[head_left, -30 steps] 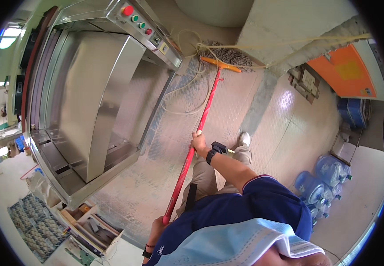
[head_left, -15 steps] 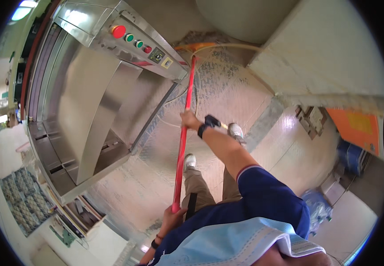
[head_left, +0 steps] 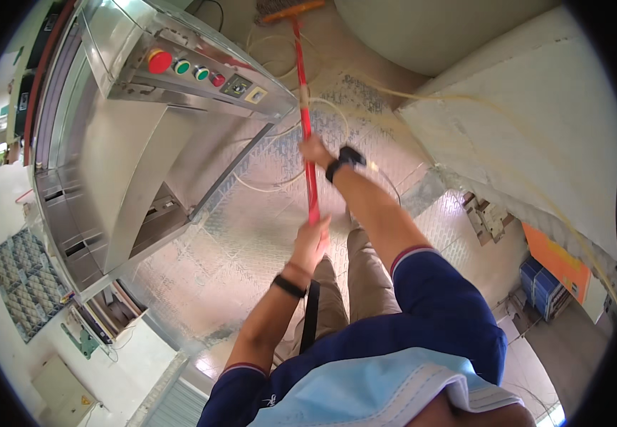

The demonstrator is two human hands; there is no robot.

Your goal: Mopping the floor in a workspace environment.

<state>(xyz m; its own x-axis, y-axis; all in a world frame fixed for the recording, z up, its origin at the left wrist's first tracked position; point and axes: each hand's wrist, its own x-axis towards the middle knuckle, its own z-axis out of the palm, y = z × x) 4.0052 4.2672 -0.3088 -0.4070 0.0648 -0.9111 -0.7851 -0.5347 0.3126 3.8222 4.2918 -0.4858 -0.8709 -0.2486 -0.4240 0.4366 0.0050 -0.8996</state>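
Both my hands grip the red pole of a mop [head_left: 300, 62], which stretches away from my body across the floor. My left hand [head_left: 311, 240] is wrapped round its near end. Farther along the pole, my right hand [head_left: 314, 149] is closed round it. At the far end is the orange mop head [head_left: 293, 12], with greyish strands partly cut off by the upper edge. A pale hose [head_left: 265, 189] lies in loops on the floor around the pole.
A steel machine [head_left: 137, 135] with coloured buttons [head_left: 159, 61] stands to the left. To the right is a pale, bulky block [head_left: 515, 107]; a yellowish hose [head_left: 465, 98] runs across it. Stacked tiles [head_left: 488, 219], an orange panel [head_left: 557, 260] and a blue bundle [head_left: 542, 281] lie beyond.
The mop has been pushed forward, its head now farther away. My left hand has moved from beside my body out in front, nearer my right hand.
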